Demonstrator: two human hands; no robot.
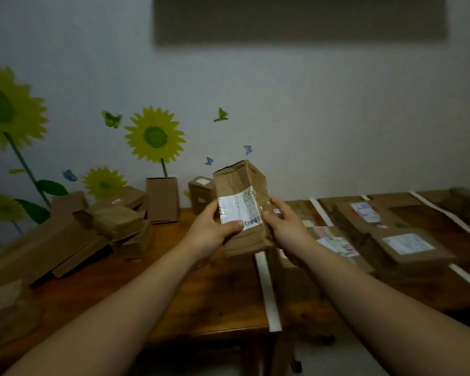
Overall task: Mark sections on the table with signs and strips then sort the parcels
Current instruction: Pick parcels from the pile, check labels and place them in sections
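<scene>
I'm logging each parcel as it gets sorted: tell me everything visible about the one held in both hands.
The held parcel is a crumpled brown cardboard box with clear tape and a white barcoded label facing the camera. Upright, slightly tilted, above the wooden table; the left hand and right hand grip its sides.

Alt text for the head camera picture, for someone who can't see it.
A left hand and right hand hold a brown labelled parcel above a wooden table. Boxes pile at left; white strips and more parcels lie right.
</scene>
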